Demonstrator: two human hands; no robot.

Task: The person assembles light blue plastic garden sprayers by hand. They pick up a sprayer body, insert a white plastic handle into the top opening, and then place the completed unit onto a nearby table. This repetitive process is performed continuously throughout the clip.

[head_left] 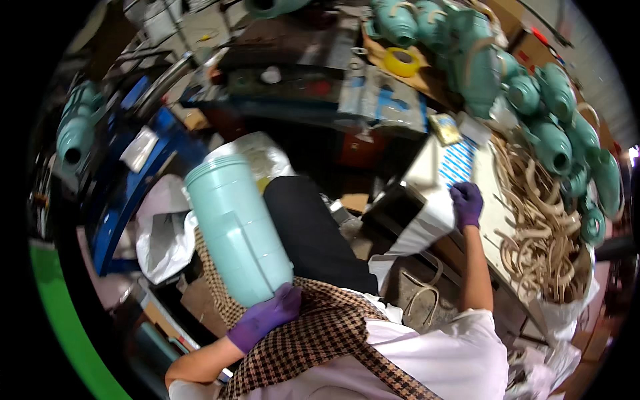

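Note:
My left hand (pixel 270 313), in a purple glove, grips the lower end of a large pale-green plastic flask casing (pixel 237 227). The casing leans across my lap, its round ribbed rim up and to the left. My right hand (pixel 467 205), also gloved in purple, is closed at the near edge of a blue-and-white patterned sheet (pixel 457 162) on the white table (pixel 490 230). Whatever its fingers pinch is hidden. A small yellow packet (pixel 445 129) lies just beyond the sheet.
Several green flask casings (pixel 552 143) crowd the table's right and far side. Beige curved handles (pixel 543 247) are heaped beside them. A yellow tape roll (pixel 401 61) lies farther back. At left stand a blue metal frame (pixel 127 200) and a white plastic bag (pixel 167 247).

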